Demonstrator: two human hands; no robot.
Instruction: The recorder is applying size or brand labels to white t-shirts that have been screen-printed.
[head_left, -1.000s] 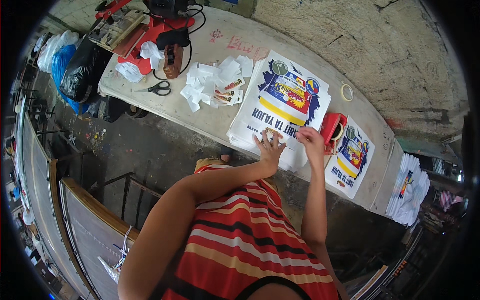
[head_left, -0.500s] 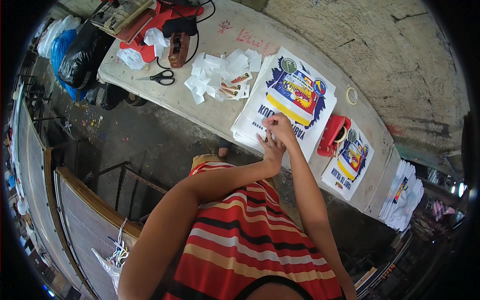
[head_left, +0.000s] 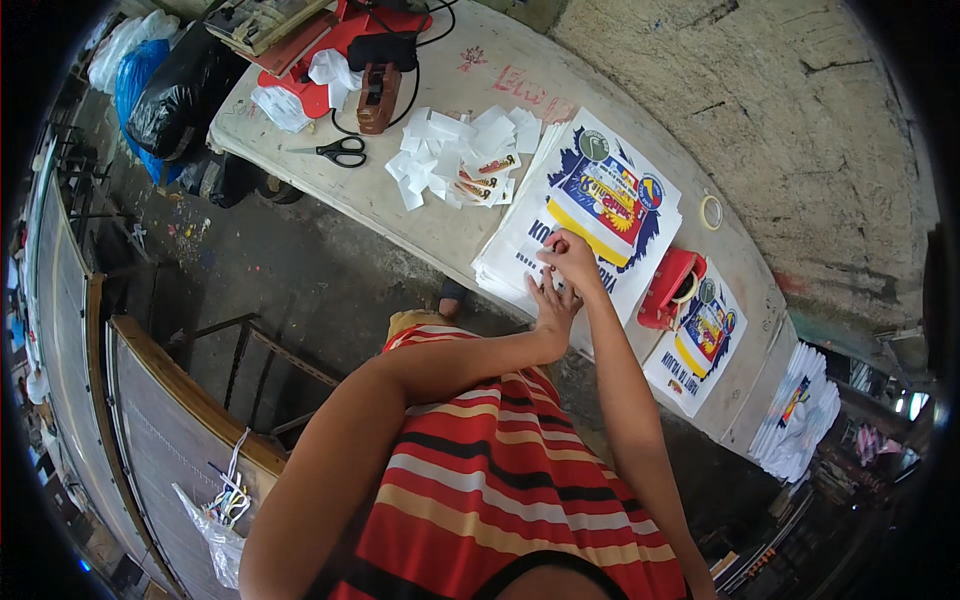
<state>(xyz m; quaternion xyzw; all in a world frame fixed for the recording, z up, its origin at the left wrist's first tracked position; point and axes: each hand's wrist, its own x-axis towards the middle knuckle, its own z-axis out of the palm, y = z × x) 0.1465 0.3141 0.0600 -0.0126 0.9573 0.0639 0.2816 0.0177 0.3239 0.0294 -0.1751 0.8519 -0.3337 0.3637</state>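
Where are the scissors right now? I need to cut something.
In the head view the black-handled scissors lie on the white table, toward its far left, between the brown tape dispenser and the pile of white paper slips.

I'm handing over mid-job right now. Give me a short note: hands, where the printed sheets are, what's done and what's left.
Left hand: flat, fingers spread, pressing the near edge of the stack of white printed sheets.
Right hand: fingers pinched on the top sheet; what it pinches is too small to tell.
Single printed sheet lies right of the red tape dispenser.
Done and left: cannot tell.
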